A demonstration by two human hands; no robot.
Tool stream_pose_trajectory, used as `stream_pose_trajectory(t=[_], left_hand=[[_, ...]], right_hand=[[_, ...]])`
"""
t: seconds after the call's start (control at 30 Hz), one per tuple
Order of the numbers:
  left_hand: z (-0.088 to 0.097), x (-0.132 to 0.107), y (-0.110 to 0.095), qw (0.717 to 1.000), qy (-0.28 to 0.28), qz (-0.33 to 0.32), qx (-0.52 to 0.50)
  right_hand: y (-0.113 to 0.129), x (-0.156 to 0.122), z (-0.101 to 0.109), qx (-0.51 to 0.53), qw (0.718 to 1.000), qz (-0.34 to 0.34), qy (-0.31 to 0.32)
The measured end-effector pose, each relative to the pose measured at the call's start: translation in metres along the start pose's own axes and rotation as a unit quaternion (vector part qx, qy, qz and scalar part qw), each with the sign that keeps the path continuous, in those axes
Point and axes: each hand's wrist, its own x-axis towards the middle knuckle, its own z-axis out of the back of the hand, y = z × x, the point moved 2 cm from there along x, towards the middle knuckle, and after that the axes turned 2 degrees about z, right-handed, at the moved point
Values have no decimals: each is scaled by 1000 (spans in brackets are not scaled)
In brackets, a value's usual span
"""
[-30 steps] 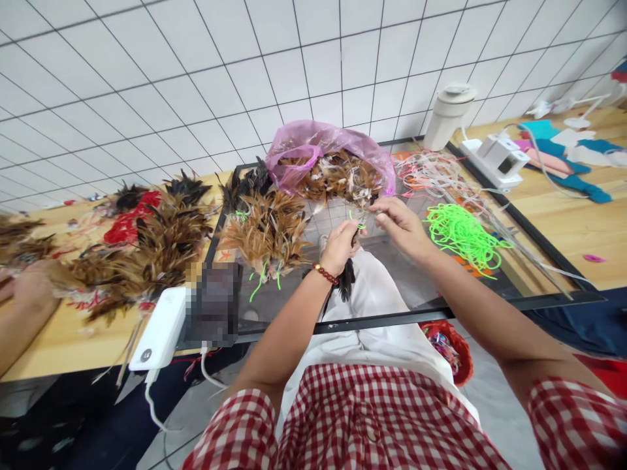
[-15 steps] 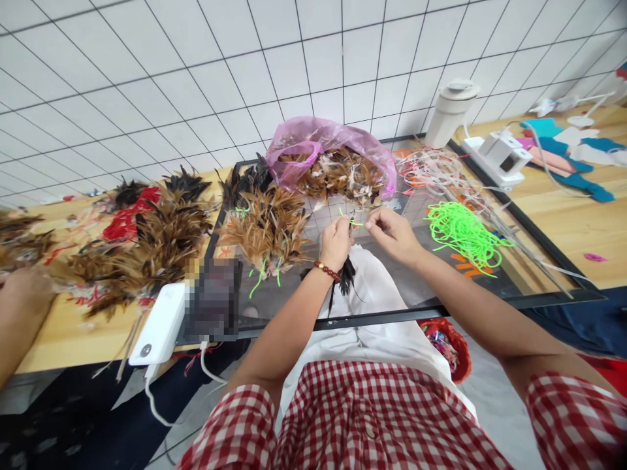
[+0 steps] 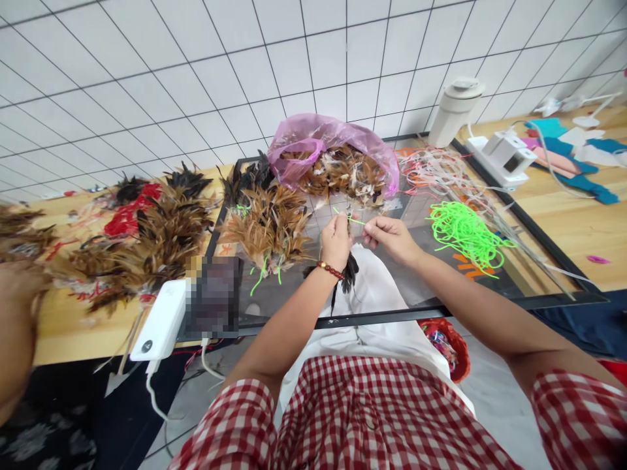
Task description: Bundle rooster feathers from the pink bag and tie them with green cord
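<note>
My left hand [image 3: 337, 239], with a beaded bracelet at the wrist, is closed around black feathers [image 3: 349, 273], whose dark tips hang below the palm. A short piece of bright green cord [image 3: 357, 222] runs from the left fingertips to my right hand [image 3: 386, 234], which pinches its end. Brown feather bundles [image 3: 272, 225], some with green cord ends, lie left of my hands. A pink plastic bag [image 3: 337, 127] holding more brown feathers [image 3: 343, 173] stands just beyond them. To the right sits a tangled pile of green cords [image 3: 465, 235].
A black-framed glass panel [image 3: 421, 307] lies on the wooden table. White and red strings [image 3: 435, 171], a white bottle [image 3: 455, 111] and a power strip [image 3: 502, 156] are at right. A power bank [image 3: 160, 320] is at left, beside feathers and a co-worker's hand [image 3: 22, 287]. A red bin [image 3: 448, 349] stands below.
My right hand has moved slightly right, its fingers curling more, and the green cord between my hands looks straighter. The co-worker's hand at far left has shifted a little.
</note>
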Motion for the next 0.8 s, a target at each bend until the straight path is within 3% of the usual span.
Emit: stream_pose_trajectory(t=[0.17, 0.3, 0.47, 0.57, 0.67, 0.8], left_hand=[[-5, -6, -12, 998, -11, 25, -62], [-10, -13, -9, 998, 39, 9, -58], [-19, -26, -23, 988, 115, -97, 45], [-28, -36, -54, 961, 154, -191, 125], [-38, -38, -80, 917, 221, -269, 196], [-32, -19, -75, 837, 278, -369, 291]], right_hand=[[0, 5, 6, 103, 992, -40, -66], [-1, 11, 8, 159, 980, -58, -102], [18, 10, 13, 189, 976, -66, -90], [42, 3, 26, 172, 982, 12, -81], [57, -3, 38, 152, 983, 69, -73], [50, -1, 38, 196, 976, 62, -68]])
